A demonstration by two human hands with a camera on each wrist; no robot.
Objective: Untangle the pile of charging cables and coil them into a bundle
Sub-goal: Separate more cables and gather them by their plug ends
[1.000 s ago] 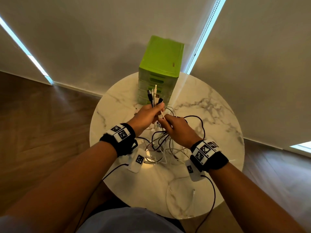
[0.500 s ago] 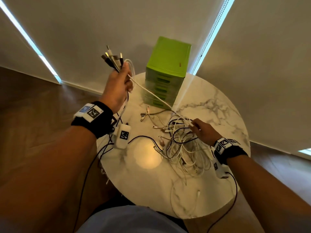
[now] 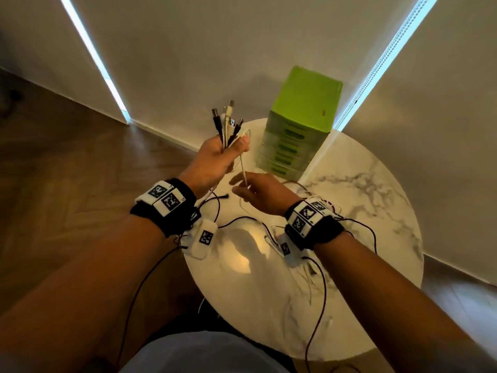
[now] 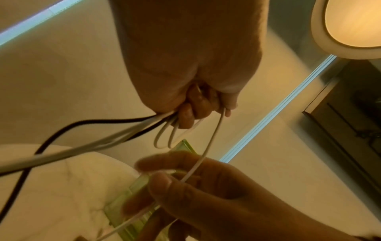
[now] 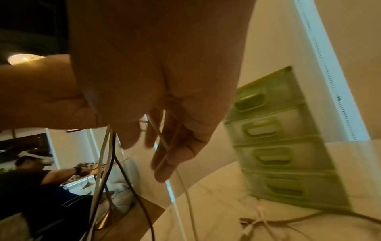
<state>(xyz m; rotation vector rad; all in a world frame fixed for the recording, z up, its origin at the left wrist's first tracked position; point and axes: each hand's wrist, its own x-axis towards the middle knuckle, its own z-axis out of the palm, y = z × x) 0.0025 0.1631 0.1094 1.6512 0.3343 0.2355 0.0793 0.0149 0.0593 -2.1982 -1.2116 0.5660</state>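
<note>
My left hand (image 3: 219,158) is raised over the table's far left edge and grips a bundle of black and white cable ends (image 3: 228,122), plugs pointing up. Below its fist the cables (image 4: 103,140) hang down toward the table. One thin white cable (image 3: 243,169) drops from the left thumb into my right hand (image 3: 252,191), which holds it lightly between thumb and fingers (image 4: 163,181) just beneath the left hand. Loose cable ends (image 5: 257,220) lie on the marble by the drawers. The rest of the pile is mostly hidden behind my right wrist (image 3: 309,219).
A green plastic drawer unit (image 3: 302,122) stands at the far edge of the round marble table (image 3: 363,211), close behind both hands. Wood floor surrounds the table, with walls behind it. Another person sits at a desk in the background (image 5: 31,176).
My left hand came down and back toward the middle with the bundle. My right hand left the pile on the table and rose to the white cable just under the left hand.
</note>
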